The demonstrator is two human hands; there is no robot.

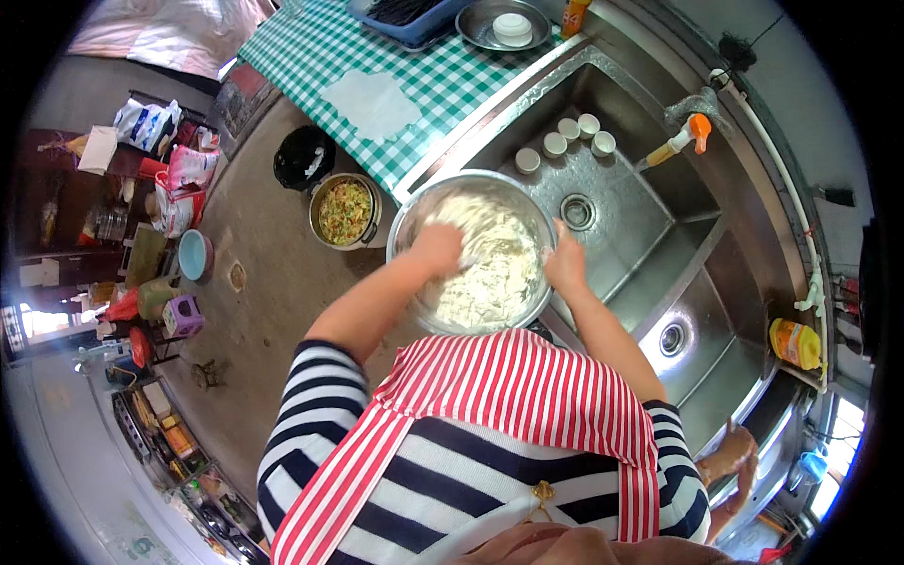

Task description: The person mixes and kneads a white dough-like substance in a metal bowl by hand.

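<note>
A wide metal mixing bowl (pixel 403 212) rests at the sink's near left edge, close against my striped apron. Inside lies a pale, shaggy flour mixture (pixel 490 282), partly smeared by motion. My left hand (pixel 439 248) reaches into the bowl over the mixture, its fingers curled closed. What they hold, if anything, is hidden and blurred. On the bowl's right side, my right hand (pixel 565 261) grips the rim, with the thumb up along the edge.
Several small white cups (pixel 556 144) stand in the steel sink (pixel 612 240), under an orange-handled tap (pixel 695 134). A pot of chopped yellow-green food (pixel 345 211) is left of the bowl. Beyond is a green checked tablecloth (pixel 292 56). Another person's hands (pixel 730 457) show at lower right.
</note>
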